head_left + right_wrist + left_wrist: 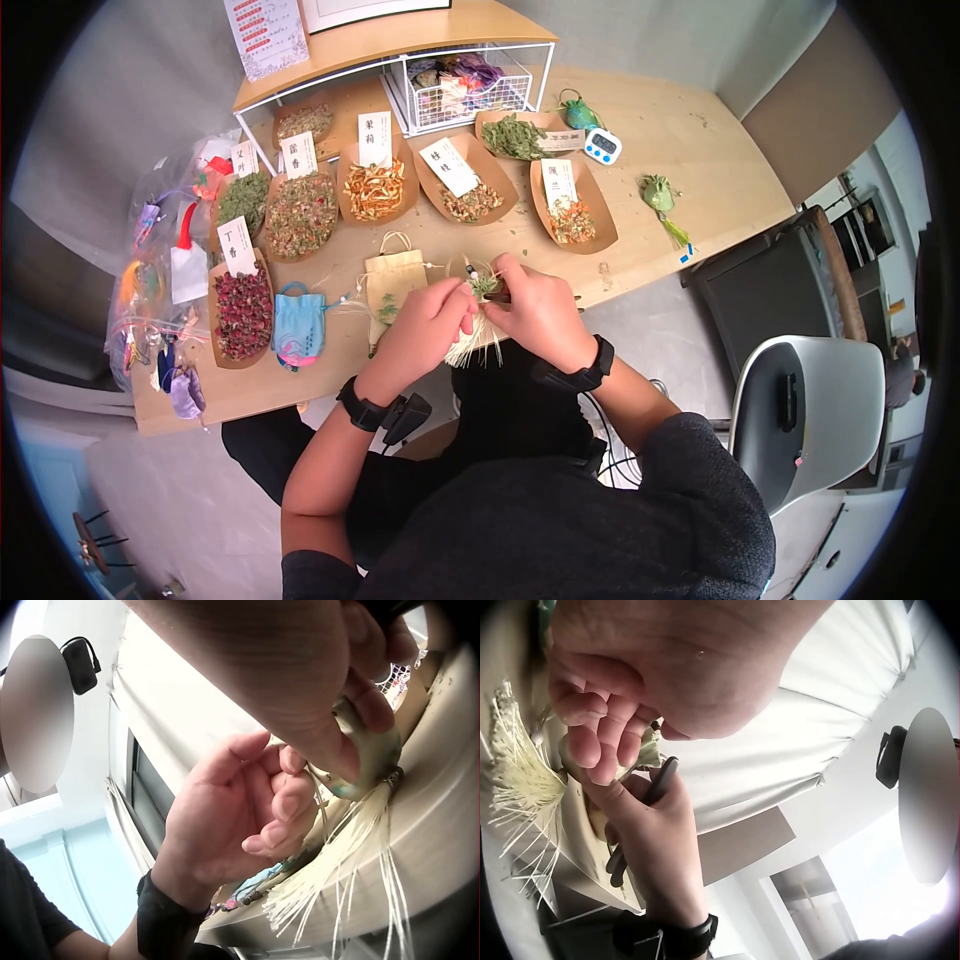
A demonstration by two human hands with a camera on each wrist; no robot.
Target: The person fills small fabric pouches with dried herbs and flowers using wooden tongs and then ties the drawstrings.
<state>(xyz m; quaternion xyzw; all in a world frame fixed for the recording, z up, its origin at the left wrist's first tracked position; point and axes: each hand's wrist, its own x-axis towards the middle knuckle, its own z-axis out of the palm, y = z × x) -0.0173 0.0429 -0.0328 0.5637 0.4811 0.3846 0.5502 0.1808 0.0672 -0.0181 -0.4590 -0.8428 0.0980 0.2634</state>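
At the table's front edge, my right hand (545,312) grips a small pale green sachet pouch (379,754), thumb on one side and fingers on the other. A slim dark grey tool (660,782) is tucked across the same palm; its kind is hidden by the hand. From the pouch's lower end hangs a cream string tassel (337,862). My left hand (435,315) is close against the pouch's gathered top (652,752), fingers curled, thumb and forefinger pinching a thin cord (322,806) that runs to the pouch.
Behind my hands lie a beige drawstring pouch (395,280) and a blue pouch (300,325). Several labelled paper trays of dried herbs, one with rosebuds (243,312), stand further back. A timer (602,146) and a green sachet (658,195) are to the right, a bag of tassels (150,270) left.
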